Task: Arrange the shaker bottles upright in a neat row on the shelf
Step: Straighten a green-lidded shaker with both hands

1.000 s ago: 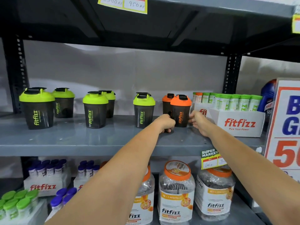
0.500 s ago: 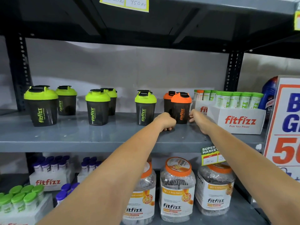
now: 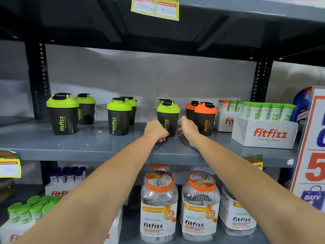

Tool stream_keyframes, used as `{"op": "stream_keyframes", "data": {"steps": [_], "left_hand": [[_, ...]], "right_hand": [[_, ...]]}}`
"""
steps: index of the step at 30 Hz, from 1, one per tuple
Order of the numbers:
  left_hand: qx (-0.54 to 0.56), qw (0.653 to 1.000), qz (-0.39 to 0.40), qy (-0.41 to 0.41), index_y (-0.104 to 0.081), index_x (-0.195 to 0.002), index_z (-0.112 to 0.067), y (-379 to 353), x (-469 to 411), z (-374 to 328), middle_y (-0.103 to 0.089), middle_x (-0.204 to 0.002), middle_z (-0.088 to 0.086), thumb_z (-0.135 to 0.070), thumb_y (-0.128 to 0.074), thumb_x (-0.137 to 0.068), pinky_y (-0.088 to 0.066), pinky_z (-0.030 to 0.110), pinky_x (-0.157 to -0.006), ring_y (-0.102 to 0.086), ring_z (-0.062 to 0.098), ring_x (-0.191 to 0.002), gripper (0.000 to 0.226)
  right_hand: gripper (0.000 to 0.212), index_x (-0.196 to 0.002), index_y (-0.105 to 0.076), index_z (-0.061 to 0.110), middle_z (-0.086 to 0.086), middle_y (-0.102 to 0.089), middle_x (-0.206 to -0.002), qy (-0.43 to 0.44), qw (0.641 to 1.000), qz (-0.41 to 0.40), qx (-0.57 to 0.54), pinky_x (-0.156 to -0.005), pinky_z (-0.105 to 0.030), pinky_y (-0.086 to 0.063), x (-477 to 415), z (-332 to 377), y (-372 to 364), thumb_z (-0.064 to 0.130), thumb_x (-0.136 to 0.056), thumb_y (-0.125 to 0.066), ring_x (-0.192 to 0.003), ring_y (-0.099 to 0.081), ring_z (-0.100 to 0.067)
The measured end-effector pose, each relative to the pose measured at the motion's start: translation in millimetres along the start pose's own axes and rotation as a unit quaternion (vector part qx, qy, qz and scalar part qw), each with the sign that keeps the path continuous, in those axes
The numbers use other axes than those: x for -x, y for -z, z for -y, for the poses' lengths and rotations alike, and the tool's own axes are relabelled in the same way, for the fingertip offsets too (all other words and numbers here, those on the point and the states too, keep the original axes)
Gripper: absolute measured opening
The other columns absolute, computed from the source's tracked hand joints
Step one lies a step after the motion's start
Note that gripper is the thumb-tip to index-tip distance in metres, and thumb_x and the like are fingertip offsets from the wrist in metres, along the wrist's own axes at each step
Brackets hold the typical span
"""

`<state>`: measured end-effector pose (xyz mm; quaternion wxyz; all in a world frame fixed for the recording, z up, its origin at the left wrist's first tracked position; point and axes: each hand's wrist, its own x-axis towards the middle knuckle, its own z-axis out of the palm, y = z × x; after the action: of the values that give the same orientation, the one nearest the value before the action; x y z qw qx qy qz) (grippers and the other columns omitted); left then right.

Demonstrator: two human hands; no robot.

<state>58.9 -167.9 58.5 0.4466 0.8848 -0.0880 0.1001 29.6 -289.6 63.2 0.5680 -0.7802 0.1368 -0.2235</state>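
Black shaker bottles stand upright in pairs on the grey shelf (image 3: 88, 143). Two green-lidded pairs are at the left (image 3: 62, 114) and left of centre (image 3: 118, 117). At the centre stands a green-lidded shaker (image 3: 168, 113) with another right behind it. My left hand (image 3: 155, 130) is curled against its lower left side. On its lower right side sits my right hand (image 3: 188, 128), fingers bent toward it. Just right of that hand is an orange-lidded shaker (image 3: 204, 118), with a second orange one (image 3: 190, 110) behind.
A white Fitfizz box (image 3: 263, 132) of green-capped tubes fills the shelf's right end, beside a blue bottle (image 3: 301, 106) and a tall poster (image 3: 314, 138). Clear jars with orange lids (image 3: 158, 205) and boxes of small bottles stand on the shelf below. An upper shelf hangs overhead.
Both hands have left the front orange-lidded shaker and shifted left to either side of the centre green-lidded shaker. The view has moved closer.
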Motion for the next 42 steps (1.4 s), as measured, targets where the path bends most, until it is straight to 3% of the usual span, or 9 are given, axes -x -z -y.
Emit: {"op": "stream_keyframes", "data": {"steps": [3,7,15,20,23,26,30,36,42], "left_hand": [[-0.024,1.000,0.005,-0.010,-0.060,-0.085,-0.016,-1,-6,0,-0.064,-0.052,0.000,-0.021,-0.075,-0.074,-0.046,0.020,-0.044,-0.057,0.009,-0.038,0.019],[-0.033,0.999,0.006,-0.009,-0.056,-0.090,-0.019,-2,-16,3,-0.067,-0.060,0.000,-0.025,-0.076,-0.075,-0.055,0.026,-0.064,-0.065,0.014,-0.053,0.025],[-0.071,0.997,-0.001,0.002,-0.055,-0.107,-0.018,-2,-18,5,-0.070,-0.096,0.006,-0.034,-0.079,-0.068,-0.047,0.030,-0.065,-0.067,0.025,-0.091,0.049],[-0.019,0.999,0.030,0.012,-0.061,-0.089,-0.010,13,-12,11,-0.069,-0.065,0.006,-0.022,-0.080,-0.074,-0.054,0.024,-0.053,-0.064,0.015,-0.048,0.028],[0.021,0.996,0.074,0.047,-0.060,-0.082,-0.005,41,-8,16,-0.063,-0.067,0.009,-0.018,-0.081,-0.076,-0.060,0.031,-0.057,-0.066,0.020,-0.055,0.026],[-0.133,0.974,0.151,0.105,-0.053,-0.078,-0.009,88,-5,33,-0.057,-0.065,0.005,-0.031,-0.065,-0.090,-0.050,0.019,-0.042,-0.056,0.013,-0.051,0.028],[-0.266,0.940,0.151,0.155,-0.058,-0.084,-0.011,143,-14,63,-0.062,-0.070,0.001,-0.046,-0.056,-0.092,-0.048,0.019,-0.071,-0.057,0.014,-0.049,0.036],[-0.127,0.983,0.110,0.071,-0.053,-0.080,-0.012,148,-27,95,-0.058,-0.067,0.009,-0.026,-0.074,-0.083,-0.037,0.024,-0.049,-0.052,0.024,-0.067,0.025],[-0.085,0.992,0.087,0.039,-0.059,-0.083,-0.013,146,-40,110,-0.056,-0.058,0.006,-0.025,-0.076,-0.080,-0.032,0.020,-0.041,-0.046,0.019,-0.050,0.021]], "right_hand": [[0.061,-0.104,-0.068,0.006,-0.020,-0.069,-0.113,0.001,1.000,0.005,0.009,-0.100,-0.050,-0.048,-5,-4,-3,0.044,-0.070,-0.034,-0.105,-0.063,-0.038],[0.033,-0.075,-0.060,0.019,-0.019,-0.069,-0.107,-0.008,1.000,0.023,0.011,-0.099,-0.048,-0.048,-11,-6,-5,0.041,-0.072,-0.035,-0.102,-0.063,-0.036],[0.032,-0.080,-0.057,0.017,-0.012,-0.063,-0.107,-0.010,0.997,0.052,0.051,-0.076,-0.035,-0.036,-8,-7,-8,0.036,-0.090,-0.033,-0.093,-0.052,-0.025],[0.052,-0.089,-0.071,0.003,-0.013,-0.067,-0.100,0.025,0.994,0.033,0.103,-0.080,-0.033,-0.040,0,-8,-5,0.033,-0.095,-0.030,-0.096,-0.060,-0.029],[0.058,-0.087,-0.072,-0.001,-0.020,-0.070,-0.097,0.102,0.973,-0.019,0.204,-0.086,-0.039,-0.048,20,0,-11,0.037,-0.092,-0.028,-0.096,-0.062,-0.037],[0.064,-0.074,-0.069,0.001,-0.020,-0.073,-0.080,0.141,0.972,-0.050,0.179,-0.084,-0.041,-0.053,38,18,-36,0.045,-0.079,-0.023,-0.084,-0.065,-0.036],[0.042,-0.062,-0.058,0.010,-0.010,-0.066,-0.067,0.094,0.995,0.029,0.015,-0.059,-0.029,-0.050,52,40,-98,0.035,-0.085,-0.033,-0.061,-0.063,-0.029],[0.067,-0.112,-0.057,0.012,-0.018,-0.063,-0.117,0.037,0.996,0.077,0.039,-0.101,-0.048,-0.045,55,51,-150,0.052,-0.072,-0.022,-0.107,-0.061,-0.038],[0.065,-0.096,-0.059,0.025,-0.009,-0.071,-0.110,0.034,0.991,0.086,0.094,-0.104,-0.052,-0.042,42,44,-164,0.061,-0.057,-0.021,-0.108,-0.061,-0.032]]}}
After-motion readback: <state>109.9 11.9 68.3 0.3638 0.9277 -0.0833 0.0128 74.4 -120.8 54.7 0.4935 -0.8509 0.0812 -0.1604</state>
